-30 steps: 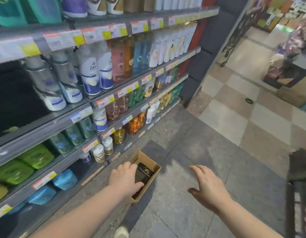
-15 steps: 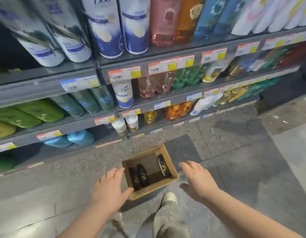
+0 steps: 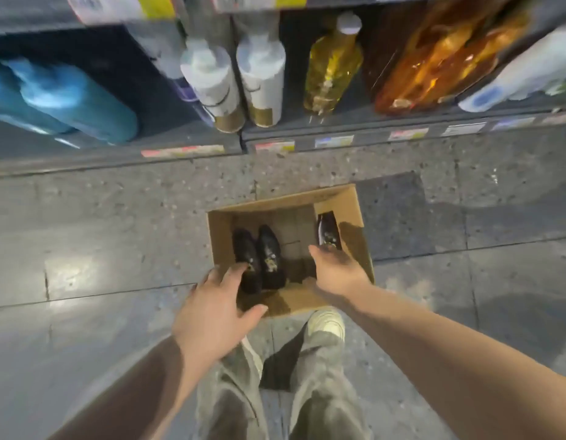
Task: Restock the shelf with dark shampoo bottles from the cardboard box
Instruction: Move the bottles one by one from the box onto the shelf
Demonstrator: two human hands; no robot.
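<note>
An open cardboard box [image 3: 345, 200] sits on the grey floor in front of the bottom shelf. Inside lie three dark shampoo bottles: two side by side at the left [image 3: 270, 250] and one leaning against the right wall [image 3: 327, 230]. My left hand [image 3: 211, 312] hovers over the box's near left corner, fingers spread, fingertips near the left pair of bottles. My right hand [image 3: 337, 268] reaches into the box, fingers apart, its tips just at the base of the right bottle. Neither hand holds anything.
The bottom shelf [image 3: 307, 141] runs across the top, with blue pouches [image 3: 62, 100], two white bottles [image 3: 237, 81], a yellow bottle [image 3: 334, 68] and amber bottles [image 3: 434, 55]. My legs and a pale shoe [image 3: 326, 322] stand just behind the box.
The view has dropped and closed in on the box. Both hands have moved forward over it, the right one now reaching inside toward the right bottle.
</note>
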